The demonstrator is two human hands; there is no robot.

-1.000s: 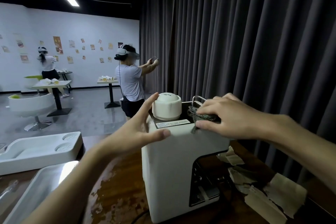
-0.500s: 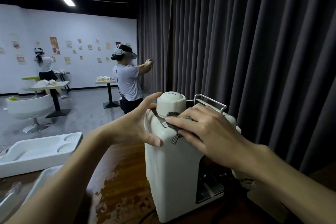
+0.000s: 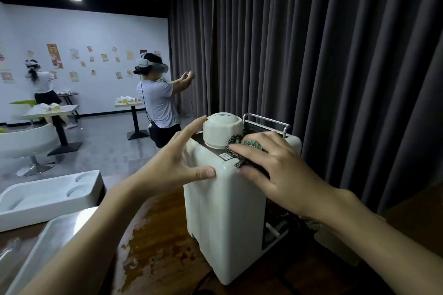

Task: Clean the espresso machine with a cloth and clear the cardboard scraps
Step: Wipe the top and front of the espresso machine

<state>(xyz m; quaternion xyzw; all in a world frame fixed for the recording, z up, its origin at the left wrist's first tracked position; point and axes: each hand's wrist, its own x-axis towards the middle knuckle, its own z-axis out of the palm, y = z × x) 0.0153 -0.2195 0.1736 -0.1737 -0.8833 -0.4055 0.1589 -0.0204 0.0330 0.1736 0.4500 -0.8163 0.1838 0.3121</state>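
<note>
A white espresso machine [image 3: 225, 218] stands on the dark wooden table [image 3: 158, 246], with a white upturned cup [image 3: 221, 132] and a metal rail [image 3: 266, 120] on its top. My left hand [image 3: 177, 165] clasps the machine's upper left corner, thumb on the front edge, fingers reaching to the cup. My right hand [image 3: 273, 172] presses a dark patterned cloth [image 3: 236, 148] onto the machine's top near edge, beside the cup. My right arm hides the cardboard scraps to the right of the machine.
A metal tray [image 3: 48, 244] lies at the table's near left, with a white moulded tray [image 3: 45, 194] behind it. Dark curtains [image 3: 311, 55] hang close behind the machine. Two people with headsets stand among small tables [image 3: 50, 112] farther back.
My right hand has slid the cloth from the top's right side, near the rail, leftward to the near edge by the cup. The left hand keeps its hold. The scraps have dropped out of sight.
</note>
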